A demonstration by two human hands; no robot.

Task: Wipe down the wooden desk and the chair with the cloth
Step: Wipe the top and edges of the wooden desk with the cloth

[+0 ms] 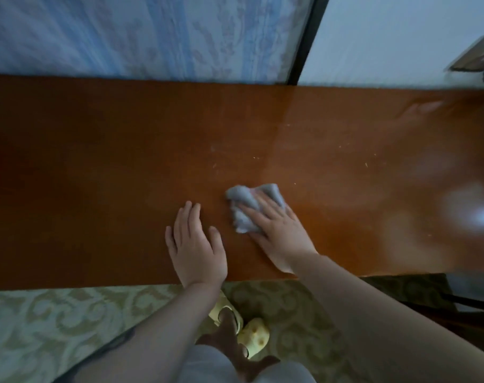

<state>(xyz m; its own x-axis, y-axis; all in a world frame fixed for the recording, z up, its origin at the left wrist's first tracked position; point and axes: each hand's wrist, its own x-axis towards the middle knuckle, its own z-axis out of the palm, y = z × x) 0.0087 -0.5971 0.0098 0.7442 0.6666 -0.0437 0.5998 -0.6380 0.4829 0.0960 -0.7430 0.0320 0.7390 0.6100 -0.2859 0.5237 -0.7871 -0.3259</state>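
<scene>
The right hand (274, 225) lies flat, fingers spread, pressing the bunched grey cloth (249, 207) onto the wooden table (97, 161) near its front edge, while the left hand (195, 244) rests open and flat just beside it. Pale specks further back and to the right suggest that stretch is unwiped. The chair (462, 305), barely visible lower right, looks untouched, so much remains.
</scene>
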